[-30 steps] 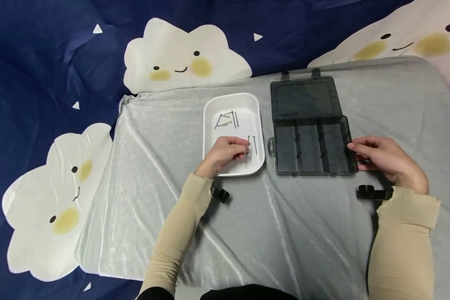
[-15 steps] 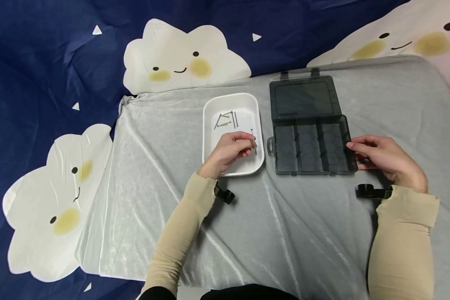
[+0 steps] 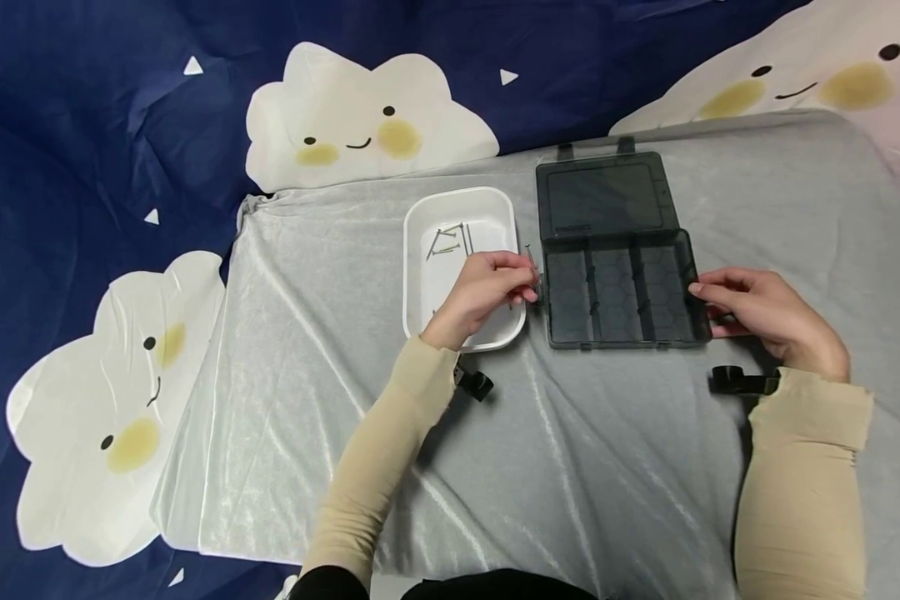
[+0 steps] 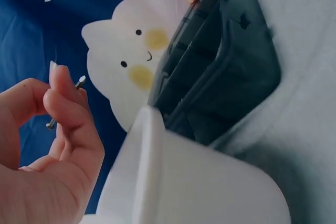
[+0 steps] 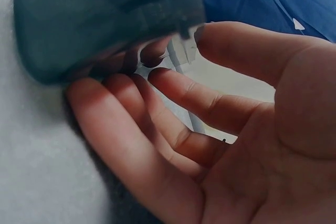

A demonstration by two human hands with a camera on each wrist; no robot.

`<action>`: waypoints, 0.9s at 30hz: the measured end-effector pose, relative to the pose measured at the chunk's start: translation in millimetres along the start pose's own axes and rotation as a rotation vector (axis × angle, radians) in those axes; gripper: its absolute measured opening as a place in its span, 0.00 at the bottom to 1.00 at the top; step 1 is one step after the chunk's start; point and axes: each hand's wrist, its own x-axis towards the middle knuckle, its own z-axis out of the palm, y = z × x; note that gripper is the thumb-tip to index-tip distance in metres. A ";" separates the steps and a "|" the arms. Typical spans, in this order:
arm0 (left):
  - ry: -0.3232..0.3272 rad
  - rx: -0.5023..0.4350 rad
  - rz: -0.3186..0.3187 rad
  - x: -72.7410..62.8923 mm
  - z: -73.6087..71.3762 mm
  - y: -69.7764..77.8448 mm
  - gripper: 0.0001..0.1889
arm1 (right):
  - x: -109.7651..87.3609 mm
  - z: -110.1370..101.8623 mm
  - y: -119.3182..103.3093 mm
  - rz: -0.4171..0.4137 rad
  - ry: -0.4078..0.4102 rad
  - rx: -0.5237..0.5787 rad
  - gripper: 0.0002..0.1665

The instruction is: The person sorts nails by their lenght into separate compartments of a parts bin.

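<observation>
My left hand (image 3: 486,287) pinches a thin metal nail (image 3: 528,252) between thumb and fingers, over the right rim of the white tray (image 3: 407,287). In the left wrist view, both ends of the nail (image 4: 81,81) stick out past the fingertips. Several more nails (image 3: 447,240) lie in the tray, some of them hidden by the hand. To the right, a dark see-through storage box (image 3: 613,292) lies with its lid (image 3: 603,196) folded back and divided compartments facing up. My right hand (image 3: 768,312) holds the box's right side, thumb on the rim and fingers against the wall.
A grey velvety cloth (image 3: 540,467) covers the table, with creases near the front. Behind it hangs a dark blue backdrop (image 3: 555,42) with printed clouds. The box's side handle sits close to the tray's right rim.
My left hand has carried the nail rightward from over the tray's floor to the gap between tray and box. The right hand has stayed on the box's side.
</observation>
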 end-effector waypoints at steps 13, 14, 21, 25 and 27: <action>0.034 0.015 -0.058 12.6 22.6 5.9 0.06 | -1.4 2.6 -2.5 0.009 0.008 0.032 0.21; 0.040 0.015 -0.062 13.5 22.8 5.1 0.05 | -1.4 2.9 -2.4 0.012 0.008 0.033 0.21; 0.060 0.058 -0.040 19.5 25.9 3.2 0.06 | -0.7 2.2 -2.2 0.005 0.013 0.020 0.25; 0.078 0.100 -0.031 21.0 28.0 3.8 0.07 | -0.5 1.1 -2.3 -0.002 0.015 0.030 0.23; 0.088 0.106 -0.035 21.6 28.6 3.8 0.07 | -0.3 0.8 -1.9 0.001 0.012 0.037 0.22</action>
